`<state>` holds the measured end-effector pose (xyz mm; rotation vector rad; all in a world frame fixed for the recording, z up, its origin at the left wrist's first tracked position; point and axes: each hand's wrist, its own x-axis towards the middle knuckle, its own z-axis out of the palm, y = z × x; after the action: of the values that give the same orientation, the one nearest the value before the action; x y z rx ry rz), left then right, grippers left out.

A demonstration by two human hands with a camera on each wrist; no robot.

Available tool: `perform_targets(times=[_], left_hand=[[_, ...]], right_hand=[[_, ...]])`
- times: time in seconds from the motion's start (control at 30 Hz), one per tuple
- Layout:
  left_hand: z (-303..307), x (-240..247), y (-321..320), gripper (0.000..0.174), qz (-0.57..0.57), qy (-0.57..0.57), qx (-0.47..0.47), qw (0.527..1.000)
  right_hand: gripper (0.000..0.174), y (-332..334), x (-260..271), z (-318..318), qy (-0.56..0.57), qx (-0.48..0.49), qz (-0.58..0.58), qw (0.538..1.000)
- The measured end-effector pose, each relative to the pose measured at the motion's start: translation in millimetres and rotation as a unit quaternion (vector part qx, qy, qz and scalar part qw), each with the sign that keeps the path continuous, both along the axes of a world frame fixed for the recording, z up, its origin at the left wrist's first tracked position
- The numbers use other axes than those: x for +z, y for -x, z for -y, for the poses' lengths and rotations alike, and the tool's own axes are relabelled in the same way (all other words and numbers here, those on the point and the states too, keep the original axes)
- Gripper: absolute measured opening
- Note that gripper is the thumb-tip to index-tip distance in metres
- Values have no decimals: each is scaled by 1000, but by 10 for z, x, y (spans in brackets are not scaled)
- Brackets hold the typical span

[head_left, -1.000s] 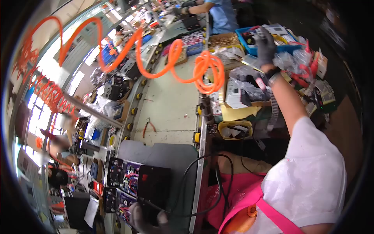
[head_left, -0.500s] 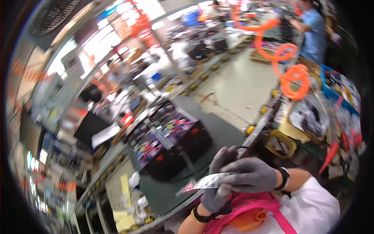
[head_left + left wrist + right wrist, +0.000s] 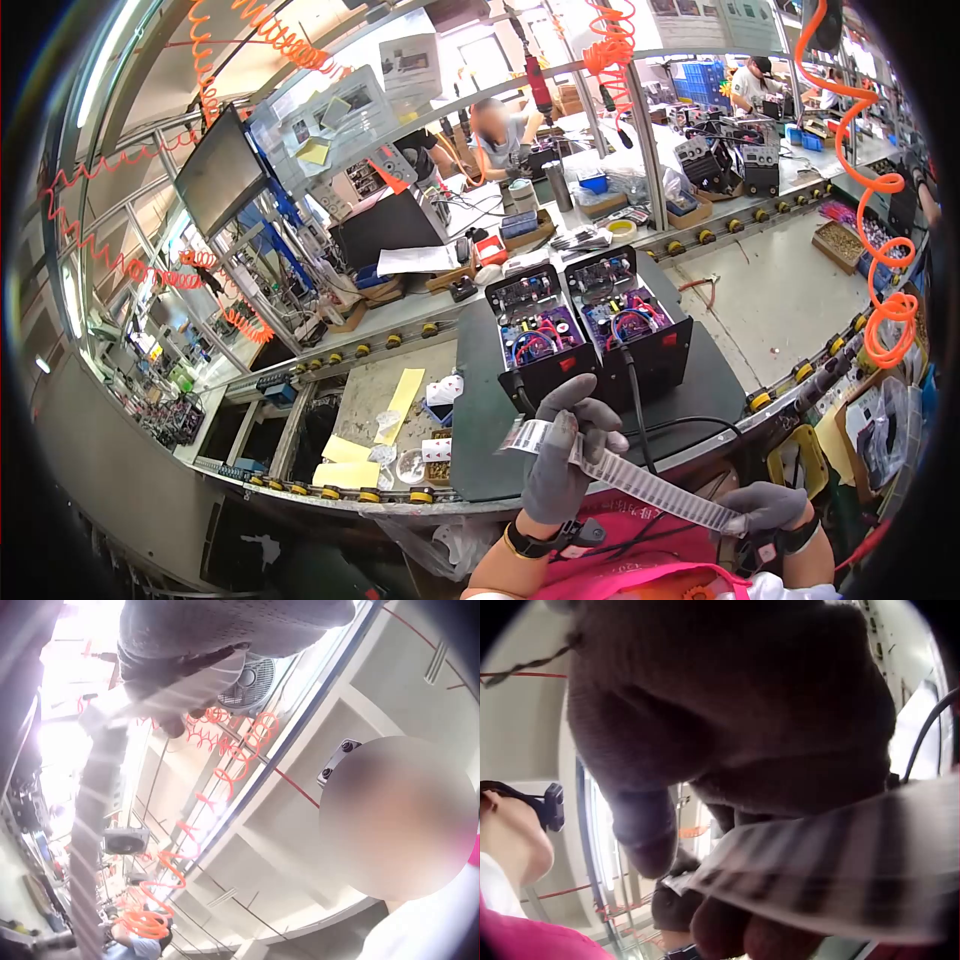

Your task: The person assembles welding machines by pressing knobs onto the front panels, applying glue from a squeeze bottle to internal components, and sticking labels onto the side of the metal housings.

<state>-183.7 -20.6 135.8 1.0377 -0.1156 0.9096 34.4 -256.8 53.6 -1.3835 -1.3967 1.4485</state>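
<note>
Fingers (image 3: pixel 566 392) curled, left hand (image 3: pixel 558 468) grips a label strip (image 3: pixel 655 489).

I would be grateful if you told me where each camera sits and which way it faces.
Head: worn on the person's head, looking forward and down at two open black units; the left hand, right hand and pink apron show.
Left wrist: worn there, tilted up toward the ceiling; the left hand, head and white clothing show.
Right wrist: worn there, looking upward past the right hand; parts of the head and pink apron show.
Shared: both wrist views show the striped strip and ceiling.
</note>
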Motion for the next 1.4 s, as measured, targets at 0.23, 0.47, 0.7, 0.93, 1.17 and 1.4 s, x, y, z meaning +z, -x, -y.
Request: perform_targets(times=[0.23, 0.47, 0.7, 0.93, 1.17, 1.4], left_hand=[[93, 14, 75, 39, -154, -93, 122, 976], [275, -152, -202, 58, -168, -239, 125, 948], [333, -149, -381, 69, -240, -270, 155, 920], [166, -161, -461, 67, -248, -170, 186, 935], [231, -112, -519, 68, -298, -122, 139, 937], [333, -270, -453, 94, -259, -261, 33, 929]], right_hand=[[19, -76, -54, -117, -55, 74, 126, 988], [25, 193, 833, -940, -179, -261, -167, 934], [26, 270, 605, -1378, -197, -307, -233, 902], [25, 189, 485, -1045, -165, -191, -187, 949], [15, 234, 339, -919, -159, -200, -178, 950], [13, 201, 421, -949, -184, -305, -254, 899]])
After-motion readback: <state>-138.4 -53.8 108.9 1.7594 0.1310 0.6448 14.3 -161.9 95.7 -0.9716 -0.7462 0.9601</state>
